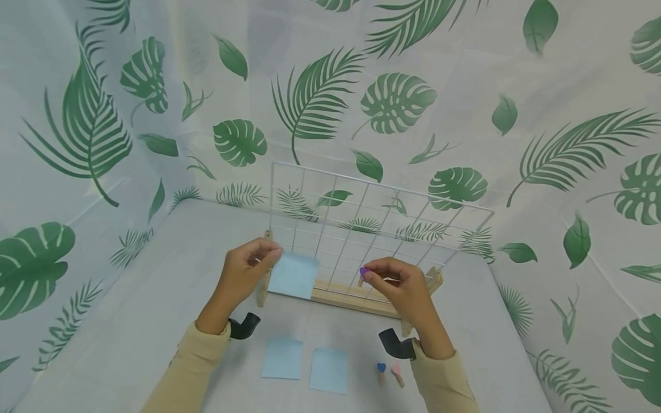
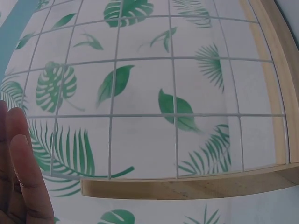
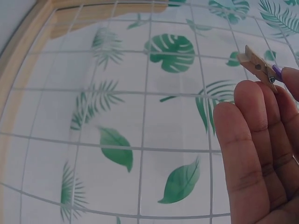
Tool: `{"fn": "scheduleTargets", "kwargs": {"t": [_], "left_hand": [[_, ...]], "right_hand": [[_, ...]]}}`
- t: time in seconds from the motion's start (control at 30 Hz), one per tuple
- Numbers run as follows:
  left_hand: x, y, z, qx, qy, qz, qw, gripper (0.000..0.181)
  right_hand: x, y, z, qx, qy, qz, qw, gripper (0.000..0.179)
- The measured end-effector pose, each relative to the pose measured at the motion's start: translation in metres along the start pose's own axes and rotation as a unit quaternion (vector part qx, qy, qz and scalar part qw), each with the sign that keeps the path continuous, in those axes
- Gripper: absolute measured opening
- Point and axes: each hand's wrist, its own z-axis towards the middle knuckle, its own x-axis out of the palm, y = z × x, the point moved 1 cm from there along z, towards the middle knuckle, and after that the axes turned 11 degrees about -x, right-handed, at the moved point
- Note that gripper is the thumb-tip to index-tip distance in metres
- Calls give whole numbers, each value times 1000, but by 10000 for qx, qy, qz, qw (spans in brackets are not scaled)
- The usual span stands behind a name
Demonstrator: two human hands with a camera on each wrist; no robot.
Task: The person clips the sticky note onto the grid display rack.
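Observation:
My left hand (image 1: 251, 265) pinches the upper left corner of a light blue paper square (image 1: 293, 277), which lies against the left end of a white wire grid (image 1: 368, 183). In the left wrist view, only a strip of blue paper (image 2: 13, 39) shows at the upper left, above the fingers (image 2: 29, 175). Between the thumb and fingertips of my right hand (image 1: 404, 282) is a small wooden clothespin (image 3: 257, 65) with a purple heart (image 1: 364, 272) on it. This hand is in front of the grid's right half, and the clothespin's tip points toward the wires.
Wooden feet (image 1: 263, 289) and a wooden base bar (image 1: 356, 301) support the grid. Two more blue paper squares (image 1: 282, 359) (image 1: 329, 370) lie on the white table (image 1: 155, 321). Right of them lie a blue-heart clothespin (image 1: 381, 370) and a pink-heart clothespin (image 1: 397, 373). Leaf-print cloth (image 1: 330, 86) hangs behind.

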Motion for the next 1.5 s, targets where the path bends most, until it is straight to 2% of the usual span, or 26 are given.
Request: {"fn": "scheduleTargets", "kwargs": {"t": [0.3,0.5,0.73,1.07,1.5], "left_hand": [[0,-2,3,113,19,7,9999,10],[-1,-5,4,80,-41,20,10000,12],[0,-2,7,60,-51,-79,9999,11],[2,-4,11,261,-159,-160,9994,10],[2,-8,17,374,-193,-153,9990,12]], "right_hand": [[1,0,5,48,4,140,9999,8],[4,0,9,-6,-28,154,9999,9],[9,3,16,-25,-23,132,9999,9],[14,10,25,-117,-25,103,9999,9],[18,15,33,-75,-78,246,9996,10]]}}
